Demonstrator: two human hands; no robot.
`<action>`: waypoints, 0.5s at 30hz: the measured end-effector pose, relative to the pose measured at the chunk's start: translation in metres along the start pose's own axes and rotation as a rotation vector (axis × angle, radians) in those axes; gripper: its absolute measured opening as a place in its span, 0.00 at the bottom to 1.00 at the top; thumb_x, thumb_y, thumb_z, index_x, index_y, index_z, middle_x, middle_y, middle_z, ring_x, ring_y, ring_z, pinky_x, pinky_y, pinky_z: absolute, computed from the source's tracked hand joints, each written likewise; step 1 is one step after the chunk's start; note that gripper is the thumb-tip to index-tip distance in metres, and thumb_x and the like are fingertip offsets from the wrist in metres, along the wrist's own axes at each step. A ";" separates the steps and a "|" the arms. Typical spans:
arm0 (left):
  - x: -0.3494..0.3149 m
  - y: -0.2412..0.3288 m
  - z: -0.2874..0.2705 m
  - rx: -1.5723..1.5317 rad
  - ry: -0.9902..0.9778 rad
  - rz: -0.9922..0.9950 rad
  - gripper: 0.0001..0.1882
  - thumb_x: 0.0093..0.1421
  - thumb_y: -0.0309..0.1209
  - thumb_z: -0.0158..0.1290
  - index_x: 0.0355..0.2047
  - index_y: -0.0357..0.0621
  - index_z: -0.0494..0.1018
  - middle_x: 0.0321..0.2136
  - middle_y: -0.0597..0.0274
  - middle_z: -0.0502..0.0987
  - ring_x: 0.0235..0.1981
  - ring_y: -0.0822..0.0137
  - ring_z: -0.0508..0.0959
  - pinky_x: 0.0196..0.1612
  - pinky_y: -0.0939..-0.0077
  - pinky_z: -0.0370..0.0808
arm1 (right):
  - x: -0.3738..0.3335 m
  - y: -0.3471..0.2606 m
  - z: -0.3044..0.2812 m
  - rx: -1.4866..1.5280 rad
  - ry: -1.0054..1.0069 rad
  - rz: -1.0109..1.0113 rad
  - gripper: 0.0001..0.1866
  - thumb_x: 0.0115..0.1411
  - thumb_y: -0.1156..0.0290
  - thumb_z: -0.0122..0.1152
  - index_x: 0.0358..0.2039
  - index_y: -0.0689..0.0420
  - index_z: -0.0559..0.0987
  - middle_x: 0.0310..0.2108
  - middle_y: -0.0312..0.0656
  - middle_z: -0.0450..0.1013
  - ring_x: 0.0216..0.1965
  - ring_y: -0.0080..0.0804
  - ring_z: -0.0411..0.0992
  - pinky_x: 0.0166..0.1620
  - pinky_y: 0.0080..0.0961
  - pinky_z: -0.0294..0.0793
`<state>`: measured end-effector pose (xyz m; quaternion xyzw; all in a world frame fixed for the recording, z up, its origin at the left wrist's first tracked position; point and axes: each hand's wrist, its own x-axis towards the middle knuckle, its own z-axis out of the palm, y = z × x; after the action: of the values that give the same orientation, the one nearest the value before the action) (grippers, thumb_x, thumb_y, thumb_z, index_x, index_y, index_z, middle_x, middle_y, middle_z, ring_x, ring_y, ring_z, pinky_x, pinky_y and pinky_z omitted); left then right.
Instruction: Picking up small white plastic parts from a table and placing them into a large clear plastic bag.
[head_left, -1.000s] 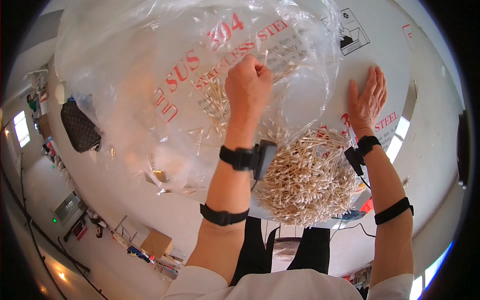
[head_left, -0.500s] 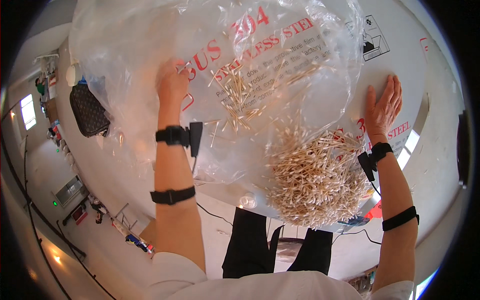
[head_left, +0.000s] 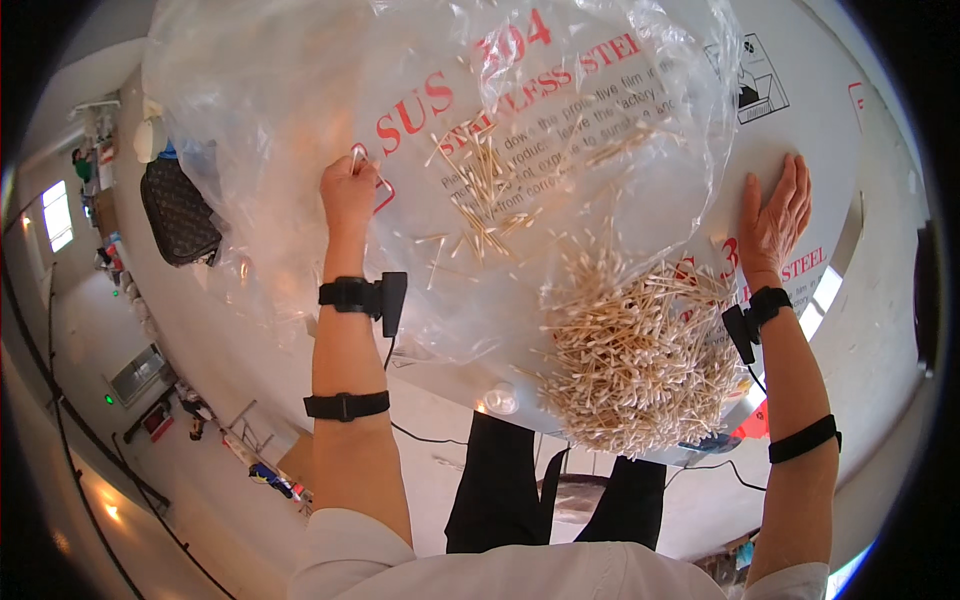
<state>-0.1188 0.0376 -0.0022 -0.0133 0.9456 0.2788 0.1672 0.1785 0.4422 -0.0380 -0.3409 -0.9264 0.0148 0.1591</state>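
My left hand [head_left: 349, 196] is closed, its fingers curled together over a big clear plastic bag [head_left: 270, 120]. A small pale tip shows at its fingertips, too small to name. My right hand [head_left: 776, 222] lies open on the film-covered tabletop [head_left: 835, 180], fingers stretched out, beyond the bag's right edge. Loose cotton swabs [head_left: 482, 185] show in a scattered bunch at the middle of the bag; I cannot tell whether they lie inside or on it. A large heap of cotton swabs [head_left: 640, 365] sits at the near edge, between my forearms.
A small round clear container [head_left: 502, 398] stands at the near edge, left of the heap. Something red [head_left: 752, 420] lies beside the heap, near my right forearm. A dark patterned bag [head_left: 180, 212] is off to the left. Cables run from the straps on both arms.
My left hand has moved slightly nearer and to the right, its fingers curled tighter. My right hand stays flat in about the same place. The heap looks unchanged.
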 end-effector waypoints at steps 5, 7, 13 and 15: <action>-0.010 0.017 -0.005 -0.108 0.039 0.105 0.08 0.53 0.26 0.56 0.21 0.36 0.70 0.15 0.69 0.69 0.18 0.78 0.66 0.22 0.80 0.64 | 0.001 -0.007 0.002 0.033 0.001 -0.006 0.33 0.61 0.51 0.48 0.61 0.56 0.58 0.63 0.43 0.54 0.66 0.39 0.48 0.66 0.37 0.42; -0.029 0.043 -0.009 -0.204 -0.051 0.019 0.07 0.52 0.26 0.56 0.21 0.37 0.71 0.15 0.70 0.69 0.18 0.79 0.66 0.22 0.81 0.64 | 0.000 -0.005 0.001 0.031 -0.016 0.008 0.33 0.62 0.51 0.48 0.61 0.56 0.58 0.63 0.43 0.54 0.66 0.39 0.48 0.66 0.37 0.42; -0.146 0.093 0.028 -0.485 -0.605 0.253 0.02 0.57 0.24 0.52 0.27 0.42 0.73 0.18 0.75 0.69 0.20 0.82 0.66 0.22 0.85 0.63 | 0.000 0.001 0.000 0.004 0.001 -0.011 0.33 0.62 0.49 0.46 0.62 0.55 0.58 0.63 0.43 0.54 0.66 0.40 0.48 0.66 0.37 0.42; -0.192 0.116 0.041 -0.401 -0.866 0.301 0.06 0.57 0.29 0.56 0.31 0.40 0.72 0.21 0.67 0.71 0.23 0.76 0.71 0.27 0.82 0.68 | -0.001 0.000 0.002 0.009 0.001 -0.008 0.33 0.62 0.49 0.46 0.62 0.55 0.58 0.64 0.43 0.53 0.66 0.40 0.47 0.66 0.37 0.42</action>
<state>0.0617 0.1443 0.0880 0.2084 0.7086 0.4559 0.4966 0.1784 0.4416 -0.0406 -0.3364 -0.9277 0.0181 0.1609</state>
